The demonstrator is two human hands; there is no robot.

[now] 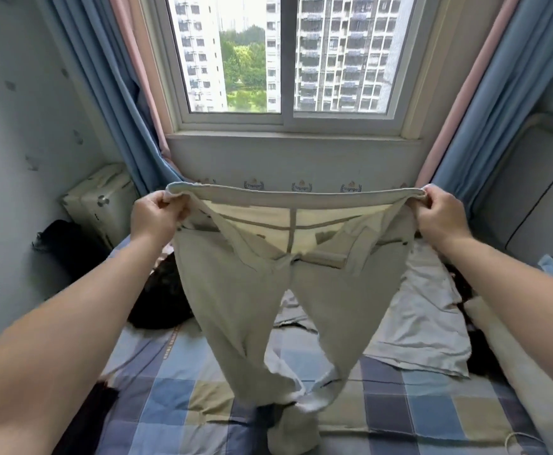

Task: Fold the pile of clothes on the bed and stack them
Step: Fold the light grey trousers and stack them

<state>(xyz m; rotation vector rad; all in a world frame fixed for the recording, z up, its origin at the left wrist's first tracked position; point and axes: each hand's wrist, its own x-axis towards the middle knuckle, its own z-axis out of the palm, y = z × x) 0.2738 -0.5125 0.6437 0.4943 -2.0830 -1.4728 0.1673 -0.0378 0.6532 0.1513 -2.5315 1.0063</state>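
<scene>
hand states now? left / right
Left hand: grips the left end of the beige trousers' waistband.
Right hand: grips the right end of it.

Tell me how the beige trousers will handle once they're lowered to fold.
Probably floppy: the trousers hang limp from the left hand and right hand, legs crumpling on the bed. Likely light, since pinches at the waistband hold them.

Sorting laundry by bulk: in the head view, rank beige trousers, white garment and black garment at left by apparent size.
1. beige trousers, held nearest the camera.
2. white garment.
3. black garment, partly hidden by trousers.
</scene>
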